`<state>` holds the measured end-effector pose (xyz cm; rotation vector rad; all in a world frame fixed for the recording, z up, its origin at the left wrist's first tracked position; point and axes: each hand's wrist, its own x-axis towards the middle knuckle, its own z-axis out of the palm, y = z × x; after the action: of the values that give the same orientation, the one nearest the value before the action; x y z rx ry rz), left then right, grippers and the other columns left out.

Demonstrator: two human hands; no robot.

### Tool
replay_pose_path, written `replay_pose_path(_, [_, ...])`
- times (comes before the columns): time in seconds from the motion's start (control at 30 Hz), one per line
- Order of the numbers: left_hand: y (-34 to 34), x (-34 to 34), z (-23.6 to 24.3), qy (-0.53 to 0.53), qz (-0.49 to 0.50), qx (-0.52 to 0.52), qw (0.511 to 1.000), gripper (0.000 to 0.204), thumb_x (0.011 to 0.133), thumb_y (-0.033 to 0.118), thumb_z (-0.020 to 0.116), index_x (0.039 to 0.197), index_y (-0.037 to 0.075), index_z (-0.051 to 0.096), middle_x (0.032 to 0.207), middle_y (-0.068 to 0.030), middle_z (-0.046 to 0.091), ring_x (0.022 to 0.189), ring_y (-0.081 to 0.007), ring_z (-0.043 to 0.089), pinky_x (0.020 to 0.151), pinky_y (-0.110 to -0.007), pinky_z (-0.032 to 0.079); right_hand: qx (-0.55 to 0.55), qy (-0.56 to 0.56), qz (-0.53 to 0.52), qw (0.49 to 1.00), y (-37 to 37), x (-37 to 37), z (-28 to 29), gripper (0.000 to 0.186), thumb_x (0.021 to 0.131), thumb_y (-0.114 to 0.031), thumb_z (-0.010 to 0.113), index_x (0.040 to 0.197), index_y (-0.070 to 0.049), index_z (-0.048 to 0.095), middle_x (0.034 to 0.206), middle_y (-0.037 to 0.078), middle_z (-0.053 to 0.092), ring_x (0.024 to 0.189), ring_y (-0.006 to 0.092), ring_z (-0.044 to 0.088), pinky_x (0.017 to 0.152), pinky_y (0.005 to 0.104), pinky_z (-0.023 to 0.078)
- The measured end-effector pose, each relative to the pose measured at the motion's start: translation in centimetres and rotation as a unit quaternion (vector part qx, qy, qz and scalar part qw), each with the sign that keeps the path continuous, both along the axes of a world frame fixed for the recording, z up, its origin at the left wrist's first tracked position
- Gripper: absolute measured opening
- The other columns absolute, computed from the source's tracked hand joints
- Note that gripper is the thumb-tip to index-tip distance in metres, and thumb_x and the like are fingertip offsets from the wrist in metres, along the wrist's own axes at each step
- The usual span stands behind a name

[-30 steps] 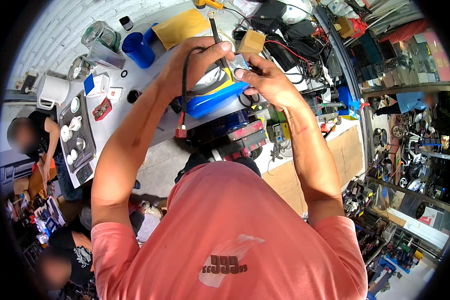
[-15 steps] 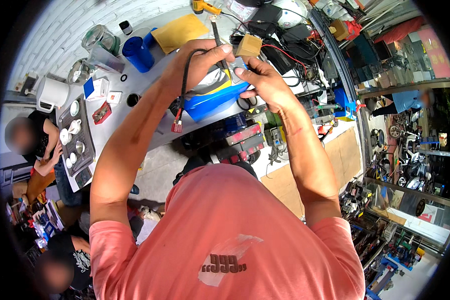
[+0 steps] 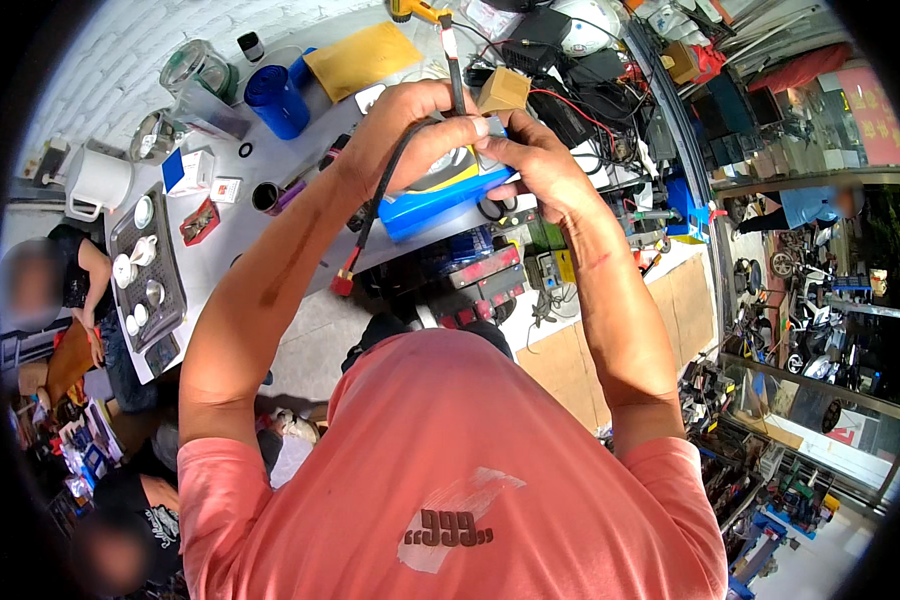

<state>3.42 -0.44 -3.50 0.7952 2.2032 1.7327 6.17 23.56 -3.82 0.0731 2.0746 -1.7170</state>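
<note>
Grey worktop (image 3: 270,170) runs far left to right, crowded with gear. Blue battery pack (image 3: 440,205) raised above worktop centre, held between both hands. Left hand (image 3: 410,125) curled shut around pack's top edge and black cable (image 3: 380,195); cable hangs down-left, ending in red connector (image 3: 343,285). Right hand (image 3: 535,165) closed, fingertips pinching near pack's upper right edge. Blue cup (image 3: 275,100) far left on worktop; yellow envelope (image 3: 362,58) just right of it. Small tan box (image 3: 503,90) just beyond hands.
</note>
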Motion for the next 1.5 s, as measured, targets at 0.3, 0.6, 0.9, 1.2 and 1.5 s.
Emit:
replay_pose_path(0.3, [1.4,-2.6,1.5,-0.209,0.063,-0.016,0.976,0.034,0.111,0.039,0.078,0.103,0.006,0.084,0.096,-0.0025,0.077,0.096,-0.0144,0.071,0.098,-0.032,0.056,0.059,0.009,0.017,0.998,-0.5,-0.4,0.2,0.054,0.105,-0.033,0.076,0.149,-0.006,0.062,0.124,0.01,0.075,0.102,0.0157,0.075,0.072,0.0282,0.066])
replay_pose_path(0.6, [1.8,-4.2,-0.1,-0.363,0.142,0.147,0.909,0.037,0.11,0.038,0.08,0.108,0.001,0.08,0.099,-0.0062,0.076,0.097,-0.0183,0.074,0.095,-0.035,0.059,0.028,0.02,-0.013,0.999,-0.5,0.0,0.1,0.06,0.105,-0.043,0.079,0.147,-0.003,0.063,0.128,0.013,0.076,0.106,0.0194,0.073,0.078,0.036,0.065])
replay_pose_path(0.9, [1.8,-2.9,-0.6,-0.192,0.09,0.081,0.974,0.041,0.111,0.039,0.077,0.099,0.001,0.081,0.093,-0.0058,0.076,0.089,-0.018,0.072,0.088,-0.032,0.058,-0.034,0.078,0.013,0.996,0.0,2.4,-1.3,0.067,0.108,-0.038,0.084,0.163,-0.01,0.058,0.125,0.004,0.074,0.106,0.0128,0.067,0.082,0.0293,0.057])
replay_pose_path(1.2, [1.4,-0.2,0.4,0.117,0.121,-0.06,0.984,0.045,0.114,0.038,0.073,0.094,-0.001,0.081,0.069,-0.0074,0.066,0.069,-0.0116,0.062,0.065,-0.035,0.05,-0.053,-0.008,-0.124,0.991,-1.4,1.8,-0.3,0.04,0.114,-0.039,0.073,0.142,-0.012,0.074,0.111,-0.001,0.076,0.092,0.0062,0.068,0.069,0.0247,0.056])
replay_pose_path(1.5, [1.9,0.7,2.4,0.203,0.122,-0.129,0.963,0.038,0.108,0.038,0.074,0.096,0.003,0.081,0.076,-0.0204,0.073,0.072,-0.0437,0.074,0.068,-0.053,0.056,-0.052,0.029,-0.076,0.995,-0.8,0.8,-1.7,0.039,0.115,-0.029,0.072,0.146,-0.006,0.07,0.118,0.003,0.073,0.091,0.0106,0.069,0.062,0.0274,0.059])
